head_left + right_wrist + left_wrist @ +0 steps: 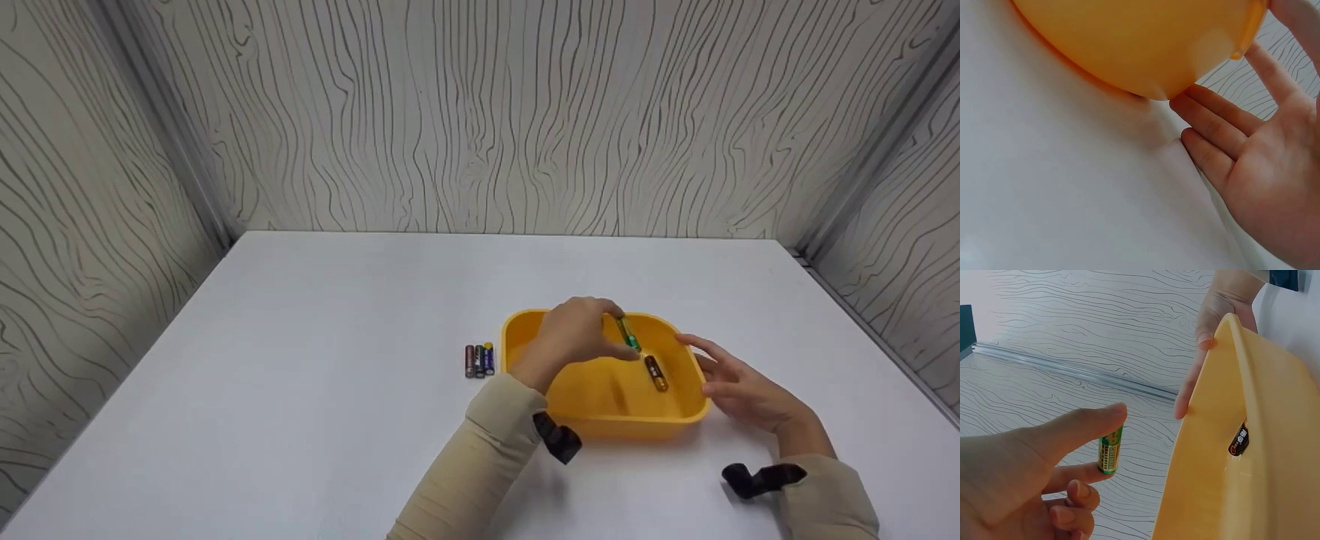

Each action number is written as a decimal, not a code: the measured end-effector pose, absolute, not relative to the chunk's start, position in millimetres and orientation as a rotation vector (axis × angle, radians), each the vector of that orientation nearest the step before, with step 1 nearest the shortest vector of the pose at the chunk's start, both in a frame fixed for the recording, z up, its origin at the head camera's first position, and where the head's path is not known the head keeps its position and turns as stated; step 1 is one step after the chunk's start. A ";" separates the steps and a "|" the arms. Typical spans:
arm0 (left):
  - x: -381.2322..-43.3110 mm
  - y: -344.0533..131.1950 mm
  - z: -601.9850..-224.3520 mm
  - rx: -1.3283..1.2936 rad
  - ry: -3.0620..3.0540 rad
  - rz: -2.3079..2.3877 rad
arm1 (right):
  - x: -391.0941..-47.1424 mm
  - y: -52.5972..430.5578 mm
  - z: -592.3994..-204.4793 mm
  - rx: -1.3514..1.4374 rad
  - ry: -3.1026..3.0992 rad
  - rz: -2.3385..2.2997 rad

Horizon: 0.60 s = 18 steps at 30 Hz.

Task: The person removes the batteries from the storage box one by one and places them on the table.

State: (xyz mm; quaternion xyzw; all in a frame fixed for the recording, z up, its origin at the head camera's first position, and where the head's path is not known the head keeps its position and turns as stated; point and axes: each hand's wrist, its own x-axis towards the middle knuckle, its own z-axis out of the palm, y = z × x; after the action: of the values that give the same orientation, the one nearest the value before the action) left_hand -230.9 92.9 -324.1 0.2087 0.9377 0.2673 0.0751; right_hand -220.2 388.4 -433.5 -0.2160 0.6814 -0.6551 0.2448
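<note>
My left hand [574, 330] is over a yellow plastic bin [600, 427] and pinches a green and gold battery [1109, 451] by its ends, between thumb and a finger. Inside the bin, a black and gold battery [656, 373] lies near the right end. At the bin's right side, my right hand [750, 390] touches the rim and outer wall with mostly straight fingers. The right wrist view shows the spread fingers [1213, 126] against the wall, low down near the table.
Three batteries [479, 361] stand side by side on the white table [300, 375], just left of the bin. Wood-grain patterned panels [480, 120] rise behind the table and at both sides.
</note>
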 end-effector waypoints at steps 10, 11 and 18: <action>-233.6 63.4 -336.9 0.608 2.794 0.903 | -219.3 388.7 -433.7 -0.653 1.820 -1.824; -233.5 61.4 -337.6 0.611 2.795 0.903 | -219.4 388.8 -433.9 -0.677 1.796 -1.833; -231.2 49.4 -338.5 0.624 2.785 0.929 | -220.9 389.5 -435.0 -0.696 1.771 -1.838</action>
State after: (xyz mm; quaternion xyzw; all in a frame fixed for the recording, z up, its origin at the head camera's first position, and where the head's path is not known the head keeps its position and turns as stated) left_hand -231.2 49.4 -338.5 0.2073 0.9257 0.3086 0.0701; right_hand -220.9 389.5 -435.0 -0.2551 0.6491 -0.6734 0.2454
